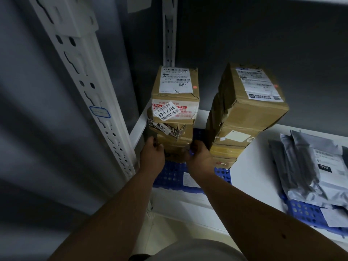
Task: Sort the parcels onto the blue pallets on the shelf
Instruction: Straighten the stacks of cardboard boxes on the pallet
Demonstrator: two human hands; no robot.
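Observation:
Two stacks of brown cardboard parcels stand on a blue pallet (172, 174) on the white shelf (263, 147). The left stack (174, 113) has a labelled box on top with a tag reading 53-3-2304. My left hand (151, 156) grips the left side of the lowest box (176, 147) in that stack. My right hand (198, 157) grips the same box's right side. The right stack (243, 113) leans to the right, close beside my right hand.
A second blue pallet (305, 213) at the right carries several grey plastic mailer bags (308, 166). White slotted shelf uprights (90, 87) rise at the left and behind the stacks. Another shelf board crosses overhead. A white paper label (189, 178) lies on the near pallet.

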